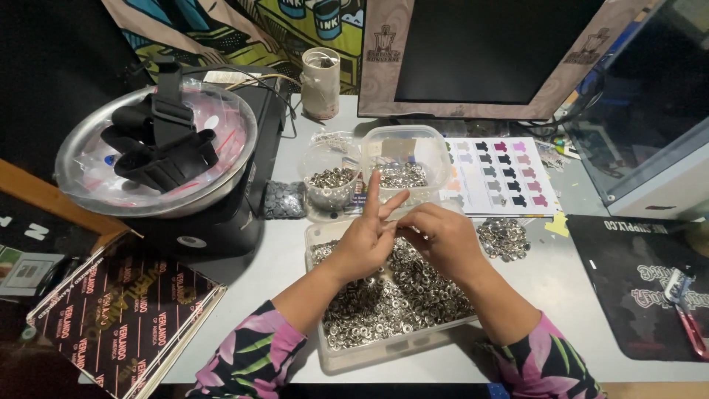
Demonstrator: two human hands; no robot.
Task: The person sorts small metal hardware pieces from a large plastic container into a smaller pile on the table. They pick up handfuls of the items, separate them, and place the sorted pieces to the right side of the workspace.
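My fingertips [396, 224] meet above the middle of the tray, thumb and forefinger of both hands pinched close together on something too small to make out; I cannot tell whether a ring is held between them. My left hand [363, 240] has its other fingers spread wide and pointing up and away from me; my right hand [444, 238] is curled narrow, knuckles up. Directly beneath lies the clear plastic tray [369, 353], rectangular, on the worktop [561, 295] in front of me, filled with small silver metal rings [399, 299], shiny, flat and round with a hole in each, heaped loosely in a single mass. A smaller loose pile of the same rings [504, 238] sits on the worktop just right of my right hand. Beyond the hands stand a round clear cup [330, 177] and a clear square tub [408, 164], each partly filled with like metal pieces. Right of the tub lies a printed sheet of small garment shapes in several colours [502, 176]. Far left, a metal bowl [151, 151] holds black straps. Behind all, a dark monitor [487, 52]. My sleeves [255, 358] are floral.
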